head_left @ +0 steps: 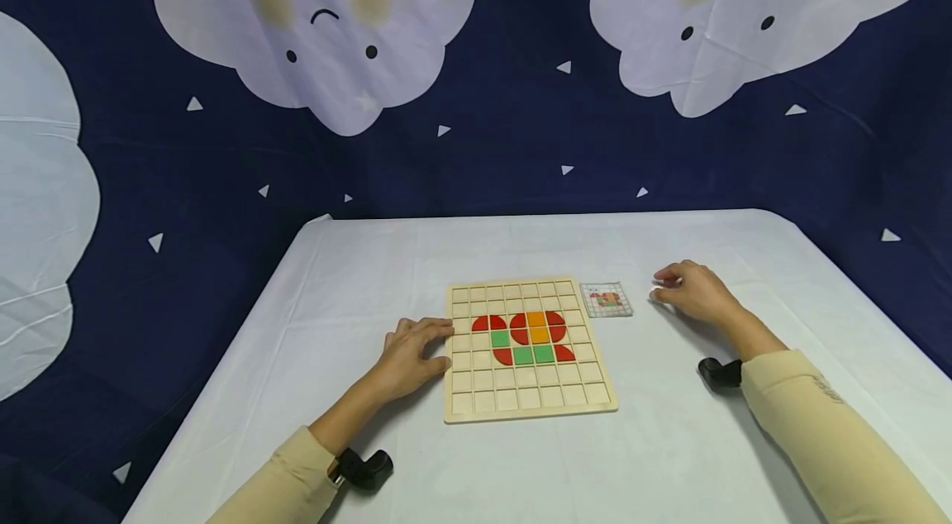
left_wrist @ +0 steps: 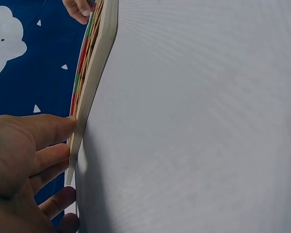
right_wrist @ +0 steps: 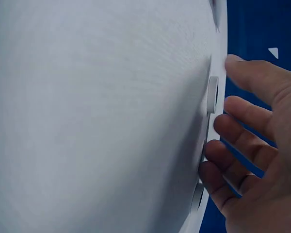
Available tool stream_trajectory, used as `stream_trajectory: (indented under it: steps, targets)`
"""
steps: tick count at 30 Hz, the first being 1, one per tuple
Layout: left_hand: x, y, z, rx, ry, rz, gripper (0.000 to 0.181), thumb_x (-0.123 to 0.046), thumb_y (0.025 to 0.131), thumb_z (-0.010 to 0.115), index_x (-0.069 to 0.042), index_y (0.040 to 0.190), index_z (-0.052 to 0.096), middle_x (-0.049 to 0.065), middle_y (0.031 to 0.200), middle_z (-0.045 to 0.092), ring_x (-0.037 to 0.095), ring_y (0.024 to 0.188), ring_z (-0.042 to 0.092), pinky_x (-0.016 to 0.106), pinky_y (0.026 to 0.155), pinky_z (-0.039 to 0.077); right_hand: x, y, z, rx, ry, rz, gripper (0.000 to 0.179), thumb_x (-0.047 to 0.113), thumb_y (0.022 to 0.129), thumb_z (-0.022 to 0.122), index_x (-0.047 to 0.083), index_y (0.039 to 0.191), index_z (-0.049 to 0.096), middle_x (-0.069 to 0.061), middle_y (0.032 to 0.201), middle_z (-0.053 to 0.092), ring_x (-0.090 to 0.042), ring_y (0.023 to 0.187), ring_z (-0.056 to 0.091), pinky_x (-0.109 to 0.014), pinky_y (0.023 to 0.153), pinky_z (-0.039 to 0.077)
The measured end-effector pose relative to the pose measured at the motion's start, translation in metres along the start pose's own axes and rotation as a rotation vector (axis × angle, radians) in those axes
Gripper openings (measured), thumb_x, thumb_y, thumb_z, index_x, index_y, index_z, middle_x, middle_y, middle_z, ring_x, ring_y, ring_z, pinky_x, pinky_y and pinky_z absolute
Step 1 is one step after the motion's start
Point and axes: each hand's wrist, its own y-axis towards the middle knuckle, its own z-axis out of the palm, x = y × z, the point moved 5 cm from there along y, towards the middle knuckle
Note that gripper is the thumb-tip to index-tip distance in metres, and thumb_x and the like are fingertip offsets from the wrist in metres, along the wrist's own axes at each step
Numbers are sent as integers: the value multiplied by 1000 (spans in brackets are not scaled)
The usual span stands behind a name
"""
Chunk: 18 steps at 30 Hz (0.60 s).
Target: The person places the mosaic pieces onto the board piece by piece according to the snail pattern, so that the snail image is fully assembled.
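A wooden grid board [head_left: 528, 402] lies on the table with red quarter-round pieces [head_left: 502, 356], green square pieces [head_left: 523, 355] and orange square pieces [head_left: 539, 334] set in its cells. At its left edge rests my left hand [head_left: 407, 359], thumb and fingers touching the rim without gripping. Just right of the board lies a small card [head_left: 606, 300] printed with a coloured pattern on a grid. My right hand [head_left: 695, 291] is over the cloth further right, fingers loosely bent and holding nothing. Near its fingers, in the right wrist view, sits a small white piece [right_wrist: 212, 95], its kind unclear.
A white cloth [head_left: 402, 259] covers the table. Behind it hangs a dark blue backdrop [head_left: 521, 94] with clouds and small triangles. A black wrist camera [head_left: 364, 470] is worn on the left wrist, another black camera [head_left: 718, 373] on the right.
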Motion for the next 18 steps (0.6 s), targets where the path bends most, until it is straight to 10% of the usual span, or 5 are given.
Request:
stream_trajectory:
  steps: [18]
  targets:
    - [0,0,1,7,3,-2,45,-18,78,71,-13,122,63,-3,134,56,19,108,43,39,85,28,-11,-8,2,1,35,-53,37,19,82,70,-3,112,65,-20,103,60,-26,89,54,-35,75,39]
